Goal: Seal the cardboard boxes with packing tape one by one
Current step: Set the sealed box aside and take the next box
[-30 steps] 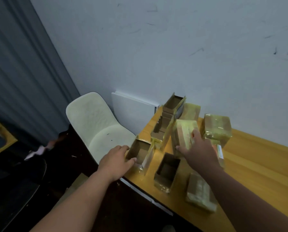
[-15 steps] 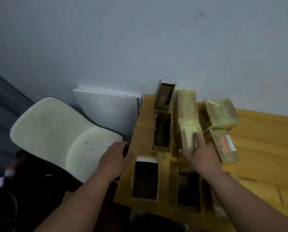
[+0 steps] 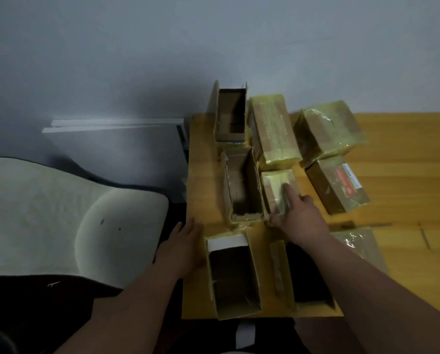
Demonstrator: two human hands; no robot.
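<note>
The right hand (image 3: pixel 299 218) grips a small taped box (image 3: pixel 277 190) at frame centre, long axis toward the wall, wedged between an open box (image 3: pixel 242 185) and bare table (image 3: pixel 405 205). The left hand (image 3: pixel 185 246), fingers spread, rests at the table's left edge.

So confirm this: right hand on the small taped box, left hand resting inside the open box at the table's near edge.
Wrong on the left hand: the head view shows it beside that open box, not inside. The right hand is on the small taped box.
</note>
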